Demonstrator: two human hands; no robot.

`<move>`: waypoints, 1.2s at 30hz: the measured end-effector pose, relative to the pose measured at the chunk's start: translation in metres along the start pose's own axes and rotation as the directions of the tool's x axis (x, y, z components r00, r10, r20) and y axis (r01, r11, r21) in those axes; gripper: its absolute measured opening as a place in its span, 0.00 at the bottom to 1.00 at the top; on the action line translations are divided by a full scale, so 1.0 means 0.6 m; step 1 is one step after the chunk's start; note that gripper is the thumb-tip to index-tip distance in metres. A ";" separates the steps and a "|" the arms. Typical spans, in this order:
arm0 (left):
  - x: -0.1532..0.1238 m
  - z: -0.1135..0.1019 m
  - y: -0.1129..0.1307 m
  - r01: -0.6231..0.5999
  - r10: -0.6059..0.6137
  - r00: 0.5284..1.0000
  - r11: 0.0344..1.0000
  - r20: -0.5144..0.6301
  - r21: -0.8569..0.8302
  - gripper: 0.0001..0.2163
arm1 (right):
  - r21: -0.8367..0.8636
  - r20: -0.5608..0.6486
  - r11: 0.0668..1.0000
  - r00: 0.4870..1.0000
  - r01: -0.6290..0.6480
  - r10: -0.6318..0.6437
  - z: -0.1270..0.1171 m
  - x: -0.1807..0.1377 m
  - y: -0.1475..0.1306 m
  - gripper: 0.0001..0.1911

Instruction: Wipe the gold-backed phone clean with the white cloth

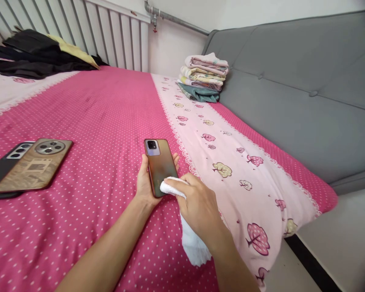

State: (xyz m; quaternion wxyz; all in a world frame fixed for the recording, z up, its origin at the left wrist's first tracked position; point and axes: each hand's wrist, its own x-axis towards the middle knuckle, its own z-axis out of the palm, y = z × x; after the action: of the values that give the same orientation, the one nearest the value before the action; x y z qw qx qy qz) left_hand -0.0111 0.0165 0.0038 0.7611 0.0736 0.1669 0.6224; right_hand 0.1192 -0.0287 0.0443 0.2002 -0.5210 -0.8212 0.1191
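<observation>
My left hand (146, 182) cradles a brownish phone (159, 162) from below, its back and camera facing up, just above the pink dotted bedsheet (103, 117). My right hand (197, 205) is closed around a white cloth (191, 239). It presses the cloth's bunched end against the lower part of the phone's back. The rest of the cloth hangs down under my wrist.
Two more phones lie backs up at the left, a tan one (33, 164) overlapping a dark one (1, 168). Folded towels (203, 75) are stacked by the grey padded headboard (292, 85). Dark clothing (33, 54) lies at the far left. A white radiator-like panel (115, 34) stands behind.
</observation>
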 end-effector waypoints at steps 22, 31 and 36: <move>-0.022 0.007 -0.022 0.320 -0.312 0.908 0.947 0.279 0.016 0.28 | 0.119 -0.398 0.984 0.901 -0.135 0.172 0.001 0.016 0.033 0.20; -0.024 0.010 -0.021 0.286 -0.284 0.938 0.958 0.197 0.017 0.27 | 0.097 -0.358 0.984 0.918 -0.148 0.173 0.003 0.014 0.025 0.21; -0.023 0.009 -0.016 0.292 -0.289 0.939 0.956 0.184 0.013 0.28 | 0.100 -0.323 0.985 0.932 -0.141 0.167 0.004 0.013 0.020 0.21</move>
State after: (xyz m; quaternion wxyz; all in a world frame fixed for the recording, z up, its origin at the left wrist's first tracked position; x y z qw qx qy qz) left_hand -0.0028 0.0014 0.0081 0.8573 0.1000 0.1003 0.4950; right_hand 0.1246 -0.0165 0.0388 0.3442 -0.5884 -0.7276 0.0764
